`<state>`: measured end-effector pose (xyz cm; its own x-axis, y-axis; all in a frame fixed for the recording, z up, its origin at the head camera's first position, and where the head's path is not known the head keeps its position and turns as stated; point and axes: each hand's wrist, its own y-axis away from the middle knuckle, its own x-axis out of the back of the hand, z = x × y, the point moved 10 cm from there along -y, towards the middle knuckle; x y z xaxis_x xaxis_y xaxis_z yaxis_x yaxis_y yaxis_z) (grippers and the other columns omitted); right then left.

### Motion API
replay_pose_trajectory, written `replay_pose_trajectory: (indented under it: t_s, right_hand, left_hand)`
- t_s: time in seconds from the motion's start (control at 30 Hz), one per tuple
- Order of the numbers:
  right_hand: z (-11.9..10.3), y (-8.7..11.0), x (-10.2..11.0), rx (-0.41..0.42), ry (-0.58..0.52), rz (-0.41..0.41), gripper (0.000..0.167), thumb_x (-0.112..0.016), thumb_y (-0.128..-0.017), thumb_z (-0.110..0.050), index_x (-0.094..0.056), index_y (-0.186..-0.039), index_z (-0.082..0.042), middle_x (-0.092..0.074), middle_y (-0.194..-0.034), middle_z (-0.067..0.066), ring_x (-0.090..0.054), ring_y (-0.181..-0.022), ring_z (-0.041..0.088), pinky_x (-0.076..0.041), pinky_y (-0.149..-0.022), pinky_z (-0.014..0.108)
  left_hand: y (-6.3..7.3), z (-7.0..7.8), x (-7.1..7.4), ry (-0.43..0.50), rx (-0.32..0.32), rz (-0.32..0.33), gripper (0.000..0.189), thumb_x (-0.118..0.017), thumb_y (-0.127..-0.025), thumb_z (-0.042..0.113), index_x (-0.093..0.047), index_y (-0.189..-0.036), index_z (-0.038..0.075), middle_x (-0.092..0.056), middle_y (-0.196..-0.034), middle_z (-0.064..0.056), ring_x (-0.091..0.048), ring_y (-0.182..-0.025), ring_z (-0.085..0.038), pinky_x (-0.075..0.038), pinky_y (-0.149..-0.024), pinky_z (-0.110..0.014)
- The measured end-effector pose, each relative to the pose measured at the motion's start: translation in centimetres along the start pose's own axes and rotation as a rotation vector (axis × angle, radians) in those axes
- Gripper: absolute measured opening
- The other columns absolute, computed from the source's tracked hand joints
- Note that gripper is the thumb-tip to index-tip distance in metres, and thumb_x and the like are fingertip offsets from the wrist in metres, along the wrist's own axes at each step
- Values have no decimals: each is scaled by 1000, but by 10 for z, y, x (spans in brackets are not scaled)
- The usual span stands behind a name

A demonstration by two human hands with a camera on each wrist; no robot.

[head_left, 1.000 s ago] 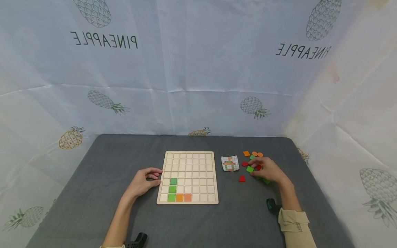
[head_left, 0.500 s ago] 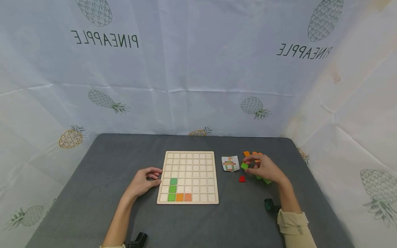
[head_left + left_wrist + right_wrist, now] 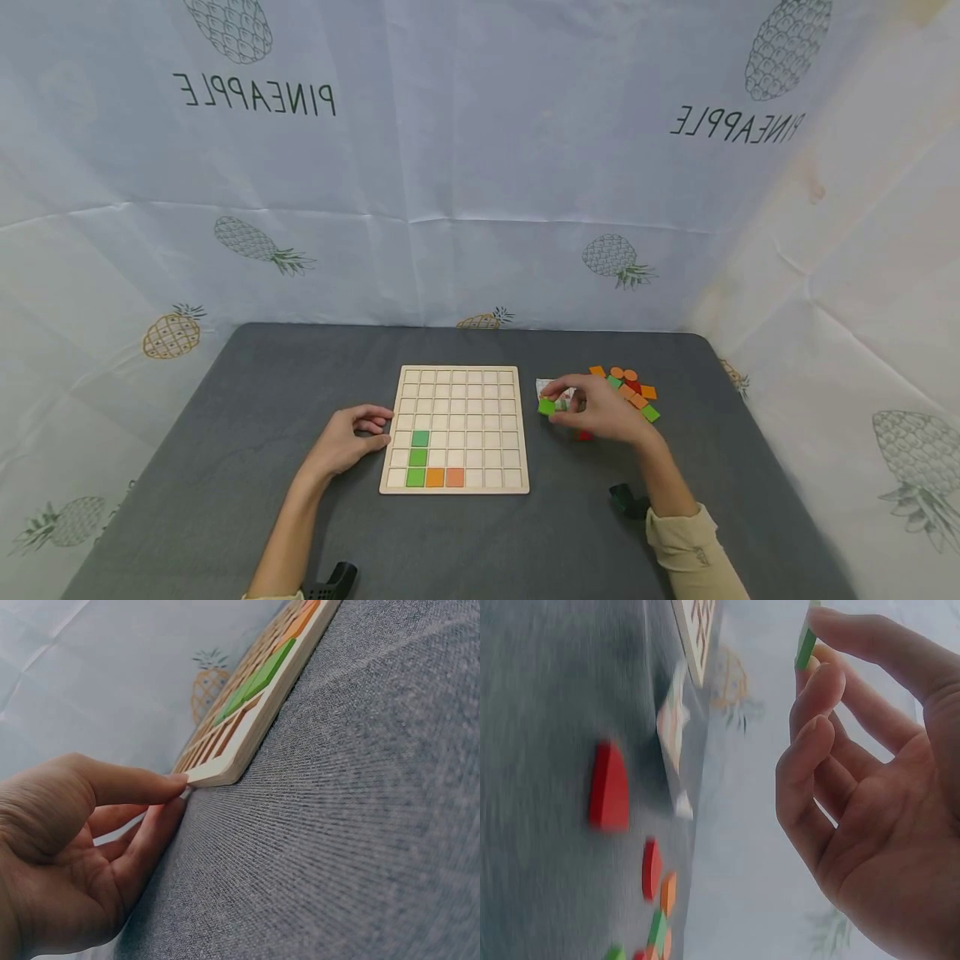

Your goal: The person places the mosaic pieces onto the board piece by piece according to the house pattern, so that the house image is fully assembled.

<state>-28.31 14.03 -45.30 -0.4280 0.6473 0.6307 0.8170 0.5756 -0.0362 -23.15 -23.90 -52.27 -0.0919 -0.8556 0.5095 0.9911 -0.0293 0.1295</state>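
My right hand point(image 3: 606, 408) pinches a green square tile point(image 3: 547, 407) between thumb and fingertips, held up over the small pattern card point(image 3: 542, 387) and partly hiding it. In the right wrist view the tile point(image 3: 805, 646) is edge-on, raised above the table. A wooden grid board point(image 3: 468, 421) lies to the left, with green tiles point(image 3: 417, 457), an orange tile point(image 3: 435, 477) and a salmon tile point(image 3: 454, 477) in its lower left cells. My left hand point(image 3: 347, 442) holds the board's left edge; in the left wrist view the thumb point(image 3: 161, 786) rests at the frame near a corner.
A loose pile of orange, red and green tiles point(image 3: 627, 390) lies to the right of the card. One red piece point(image 3: 609, 787) sits nearer me, partly hidden under the right hand in the head view. Pineapple-print cloth point(image 3: 480, 167) hangs behind the grey table point(image 3: 450, 542).
My right hand has picked the green tile out of the pile and carried it left, over the card. The left hand and the board stay in place.
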Motion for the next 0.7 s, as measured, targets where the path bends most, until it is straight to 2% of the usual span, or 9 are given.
replay_pose_trajectory:
  t_s: [0.17, 0.33, 0.57, 0.7]
  right_hand:
    - [-14, -14, -23, 43, 34, -53, 31, -85, -95, -16, -77, -124, -9, -77, -117, 12, -57, -67, 5, -50, -57, 25]
    - [-25, -28, -48, 63, 63, -109, 31, -84, -95, -15, -77, -124, -9, -76, -113, 10, -56, -67, 2, -51, -62, 23]
    - [-31, -44, -81, 64, 44, -189, 26, -82, -96, -14, -78, -121, -13, -79, -118, 7, -60, -65, 1, -52, -64, 23]
    - [-34, -51, -97, 85, 59, -237, 22, -82, -96, -13, -79, -117, -12, -80, -110, 6, -58, -62, 2, -51, -63, 21]
  left_hand:
    - [-1, -4, 0, -3, 4, 4, 37, -80, -94, 3, -74, -130, 2, -72, -118, -15, -67, -98, -16, -54, -81, -24]
    - [-2, -4, 0, 2, 6, 3, 37, -80, -94, 3, -74, -130, 2, -72, -117, -16, -67, -97, -16, -54, -81, -24]
    - [-1, -4, 0, 5, 17, 9, 36, -81, -94, 3, -74, -130, 3, -72, -117, -15, -66, -96, -15, -53, -81, -23]
    - [-1, -3, 0, 5, 9, 4, 36, -81, -94, 3, -74, -130, 2, -72, -117, -16, -66, -95, -14, -53, -81, -23]
